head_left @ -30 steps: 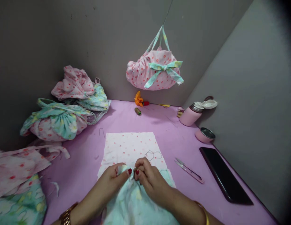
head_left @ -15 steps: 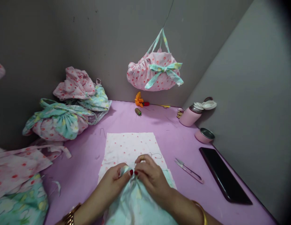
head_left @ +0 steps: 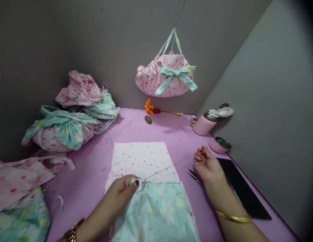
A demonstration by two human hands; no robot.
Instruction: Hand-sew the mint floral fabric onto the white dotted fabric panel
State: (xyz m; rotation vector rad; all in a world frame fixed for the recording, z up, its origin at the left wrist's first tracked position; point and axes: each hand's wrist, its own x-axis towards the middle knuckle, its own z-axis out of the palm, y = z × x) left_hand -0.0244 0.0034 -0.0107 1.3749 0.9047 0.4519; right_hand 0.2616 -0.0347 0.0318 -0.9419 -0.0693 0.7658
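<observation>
My left hand [head_left: 124, 191] pinches the top edge of a mint-green floral cloth [head_left: 158, 208]. That cloth lies over a white cloth with small red dots [head_left: 143, 158], and a line of stitching runs along its upper edge. Up and to the right, my right hand [head_left: 208, 163] is closed in a pinch. From its fingertips a thin sewing thread [head_left: 168, 167] stretches taut down to the green cloth's edge beside my left thumb. Any needle in the right fingers is too small to make out. Thread snips [head_left: 195, 176] lie partly hidden behind my right wrist.
A black phone [head_left: 243, 191] lies under my right forearm. Behind are a pink flask [head_left: 204, 124], its cup [head_left: 220, 145] and a thread spool [head_left: 148, 119]. Finished-looking fabric bags [head_left: 63, 131] pile at left. A dotted pink bag [head_left: 168, 77] hangs above the purple table [head_left: 90, 178].
My right hand has moved from the cloth's edge out to the right and up, drawing the thread straight. My left hand keeps its pinch, and the green cloth now lies flatter.
</observation>
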